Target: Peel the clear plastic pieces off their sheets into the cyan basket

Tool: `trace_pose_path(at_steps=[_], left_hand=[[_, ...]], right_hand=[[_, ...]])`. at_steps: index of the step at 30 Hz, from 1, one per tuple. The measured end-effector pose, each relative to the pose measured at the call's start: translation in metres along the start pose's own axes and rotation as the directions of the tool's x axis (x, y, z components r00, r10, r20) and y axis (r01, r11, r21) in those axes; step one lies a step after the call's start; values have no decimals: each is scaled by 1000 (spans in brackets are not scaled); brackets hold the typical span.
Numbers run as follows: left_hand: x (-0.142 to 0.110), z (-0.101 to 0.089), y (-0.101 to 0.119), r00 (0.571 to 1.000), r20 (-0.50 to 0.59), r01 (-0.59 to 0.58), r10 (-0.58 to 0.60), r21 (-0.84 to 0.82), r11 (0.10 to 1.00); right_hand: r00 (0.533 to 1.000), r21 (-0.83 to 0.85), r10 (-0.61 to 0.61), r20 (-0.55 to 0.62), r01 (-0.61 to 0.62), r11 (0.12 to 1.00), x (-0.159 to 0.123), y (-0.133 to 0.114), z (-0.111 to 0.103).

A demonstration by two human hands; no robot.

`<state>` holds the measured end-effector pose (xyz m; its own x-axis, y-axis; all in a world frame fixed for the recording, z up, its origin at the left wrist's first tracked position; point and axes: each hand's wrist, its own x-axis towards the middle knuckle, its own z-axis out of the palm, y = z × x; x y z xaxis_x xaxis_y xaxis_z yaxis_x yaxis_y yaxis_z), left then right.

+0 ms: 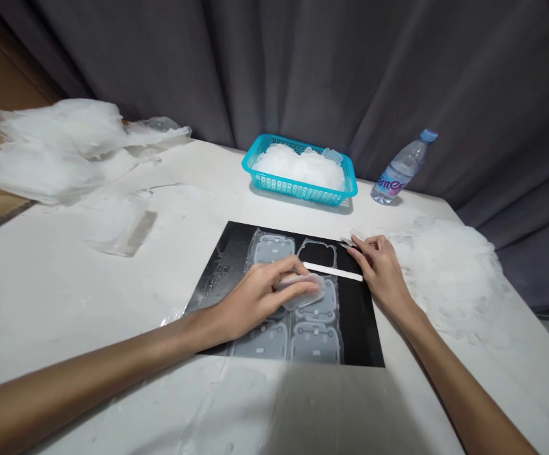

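Note:
My left hand (259,294) is closed, thumb and fingers pinching a thin translucent rounded piece (314,292) above a black board (359,335). Under it lies a clear moulded sheet (314,349) with several rounded-rectangle shapes. One place near its top right is a cut-out opening (318,254) that shows the black board. My right hand (384,272) is at the board's right edge, with thumb and forefinger closed on a small pointed metal tool (347,242), mostly hidden. A white stick (335,272) lies across the board between my hands.
A turquoise basket (297,189) of white translucent pieces stands at the back. Right of it is a water bottle (400,169). A pile of translucent scraps (454,278) lies at right. Bagged white material (60,145) sits at left. A grey curtain (293,63) hangs behind the table.

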<state>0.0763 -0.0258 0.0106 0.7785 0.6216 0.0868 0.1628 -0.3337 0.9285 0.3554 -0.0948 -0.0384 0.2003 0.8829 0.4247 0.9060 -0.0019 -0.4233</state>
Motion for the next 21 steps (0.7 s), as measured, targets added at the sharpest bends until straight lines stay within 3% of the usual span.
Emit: trace_pose_path(at_steps=[7, 16, 21], left_hand=[[-8, 3, 1, 995, 62, -74, 75, -17, 997], [-7, 3, -1, 994, 67, -90, 88, 30, 996], [-7, 3, 0, 997, 27, -74, 73, 57, 996]], right_hand=[[993, -178, -116, -14, 112, 978, -3, -3, 0], [985, -267, -174, 6, 170, 949, -5, -3, 1], [978, -378, -192, 79, 208, 902, -8, -11, -2]])
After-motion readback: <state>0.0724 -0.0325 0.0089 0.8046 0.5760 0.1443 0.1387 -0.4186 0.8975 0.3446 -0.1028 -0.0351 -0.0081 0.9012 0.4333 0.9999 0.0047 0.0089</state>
